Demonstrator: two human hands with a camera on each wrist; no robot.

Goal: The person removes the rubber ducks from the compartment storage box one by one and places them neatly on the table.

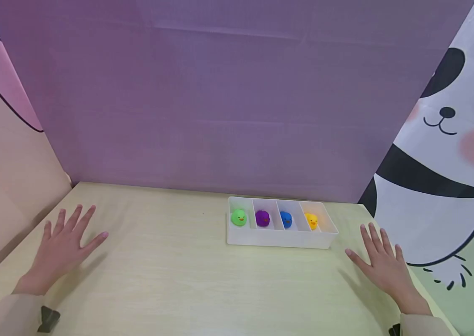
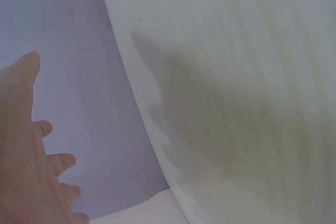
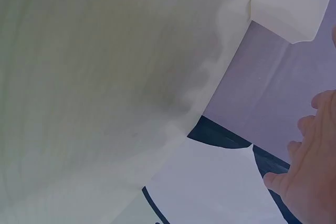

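My left hand (image 1: pixel 62 247) hovers over the left part of the table, fingers spread and holding nothing. On the other side, my right hand (image 1: pixel 381 268) is held with straight fingers above the table's right edge, also with nothing in it. Nearest to it is a white divided box (image 1: pixel 279 238). Its compartments hold, from left to right, a green duck toy (image 1: pixel 239 217), a purple one, a blue duck toy (image 1: pixel 286 219) and a yellow duck toy (image 1: pixel 311 220). In the right wrist view a corner of the white box (image 3: pixel 291 9) shows at the top.
The pale wooden table (image 1: pixel 170 280) ends at a purple cloth wall (image 1: pixel 237 102) behind the box. A panda-printed panel (image 1: pixel 442 177) stands along the right, and a pink and beige panel (image 1: pixel 6 154) along the left. Hand shadows fall on the tabletop.
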